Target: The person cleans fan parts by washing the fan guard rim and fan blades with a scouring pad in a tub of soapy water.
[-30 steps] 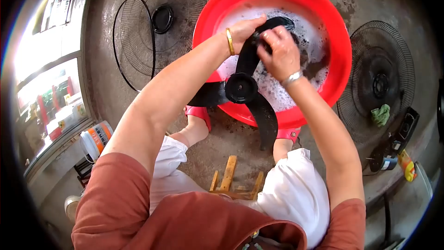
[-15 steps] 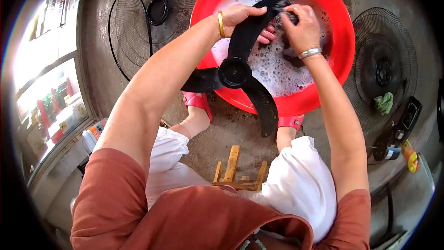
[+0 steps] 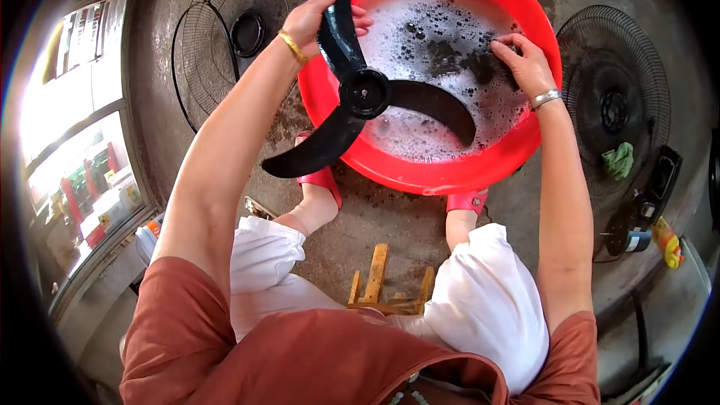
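Note:
A black three-bladed fan blade (image 3: 420,102) is held up over the near left side of a red basin (image 3: 442,180). My left hand (image 3: 313,24) is closed around its upper blade, thumb on top and fingers behind. Soapy water with foam and dark patches (image 3: 444,58) fills the basin. My right hand (image 3: 526,69) is low over the water at the basin's right side, apart from the fan blade. Its fingers are bent inward, and what they hold, if anything, is hidden.
Wire fan guards lie on the floor to the left (image 3: 225,11) and right (image 3: 611,67) of the basin. A green cloth (image 3: 618,160) rests on the right one, beside a black fan part (image 3: 660,180). A wooden stool (image 3: 375,277) stands between my legs.
The fan blade has turned and shifted left and up with my left hand. My right hand, which was rubbing a blade with a grey scourer, has moved away to the right and down.

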Demonstrator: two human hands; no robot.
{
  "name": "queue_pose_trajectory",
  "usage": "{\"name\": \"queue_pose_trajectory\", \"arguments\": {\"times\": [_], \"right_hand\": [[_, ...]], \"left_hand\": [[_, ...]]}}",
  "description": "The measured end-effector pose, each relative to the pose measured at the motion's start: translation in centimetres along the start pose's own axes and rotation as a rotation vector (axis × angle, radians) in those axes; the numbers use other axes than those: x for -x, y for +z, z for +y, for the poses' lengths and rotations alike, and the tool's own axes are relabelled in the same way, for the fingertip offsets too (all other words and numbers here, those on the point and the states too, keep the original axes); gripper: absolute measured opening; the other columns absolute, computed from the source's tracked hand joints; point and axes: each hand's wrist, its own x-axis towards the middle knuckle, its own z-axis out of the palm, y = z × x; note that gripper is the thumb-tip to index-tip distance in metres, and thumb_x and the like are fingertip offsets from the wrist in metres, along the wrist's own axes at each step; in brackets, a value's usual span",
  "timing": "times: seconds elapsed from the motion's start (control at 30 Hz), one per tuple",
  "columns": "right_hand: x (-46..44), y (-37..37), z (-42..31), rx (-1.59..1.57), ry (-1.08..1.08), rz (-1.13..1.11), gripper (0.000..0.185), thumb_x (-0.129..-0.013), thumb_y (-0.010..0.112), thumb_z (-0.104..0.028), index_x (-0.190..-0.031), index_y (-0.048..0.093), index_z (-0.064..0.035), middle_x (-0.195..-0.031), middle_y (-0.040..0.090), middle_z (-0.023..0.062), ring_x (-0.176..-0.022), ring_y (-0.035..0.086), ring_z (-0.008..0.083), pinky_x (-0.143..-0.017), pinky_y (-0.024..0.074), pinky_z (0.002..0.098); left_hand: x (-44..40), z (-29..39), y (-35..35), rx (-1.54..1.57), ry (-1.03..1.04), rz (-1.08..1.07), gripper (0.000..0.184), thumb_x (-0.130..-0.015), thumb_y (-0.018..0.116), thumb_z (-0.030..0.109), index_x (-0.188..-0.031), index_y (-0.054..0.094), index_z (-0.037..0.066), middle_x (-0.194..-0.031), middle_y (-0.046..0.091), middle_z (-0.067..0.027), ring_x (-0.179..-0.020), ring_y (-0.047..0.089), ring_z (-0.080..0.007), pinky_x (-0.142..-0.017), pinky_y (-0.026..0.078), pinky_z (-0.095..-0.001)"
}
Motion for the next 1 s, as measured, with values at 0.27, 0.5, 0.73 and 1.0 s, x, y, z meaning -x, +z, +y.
{"name": "queue_pose_trajectory", "arguments": {"times": [0.27,0.5,0.73,1.0], "right_hand": [[0.6,2.4,0.7,0.062,-0.082,-0.003,0.032,-0.082,0.069,-0.030,-0.100,0.066,-0.0032,-0.092,0.069,0.0115,-0.084,0.064,0.0213,-0.078,0.0479,0.0315],[2.3,7.4,-0.2,0.365,-0.143,-0.098,0.035,-0.080,0.064,-0.036,-0.099,0.065,-0.0064,-0.101,0.065,0.0187,-0.098,0.061,0.0352,-0.086,0.0476,0.0415],[2.7,10.5,-0.6,0.377,-0.107,-0.105,0.035,-0.079,0.065,-0.035,-0.098,0.061,-0.0062,-0.101,0.062,0.0184,-0.099,0.058,0.0356,-0.086,0.0466,0.0425],[2.7,11.1,-0.3,0.345,-0.145,-0.105,0.033,-0.078,0.066,-0.032,-0.095,0.059,-0.0042,-0.097,0.062,0.0200,-0.097,0.058,0.0370,-0.084,0.0464,0.0432]], "left_hand": [[3.4,-2.4,-1.0,0.414,0.292,0.310,0.035,-0.102,0.032,0.027,-0.122,0.041,-0.001,-0.122,0.053,-0.0269,-0.117,0.051,-0.0437,-0.099,0.043,-0.0569],[4.3,-6.8,-1.9,0.439,0.279,0.369,0.029,-0.093,0.041,0.003,-0.122,0.042,-0.001,-0.121,0.055,-0.0266,-0.119,0.050,-0.0419,-0.103,0.040,-0.0552],[6.5,-8.2,-2.2,0.322,0.234,0.308,0.030,-0.083,0.046,-0.011,-0.112,0.052,-0.004,-0.112,0.061,-0.0217,-0.109,0.057,-0.0361,-0.100,0.044,-0.0499],[7.4,-13.9,1.6,0.249,0.257,0.443,0.019,-0.080,0.057,-0.010,-0.096,0.063,-0.002,-0.097,0.067,-0.0103,-0.092,0.063,-0.0229,-0.086,0.051,-0.0356]]}}
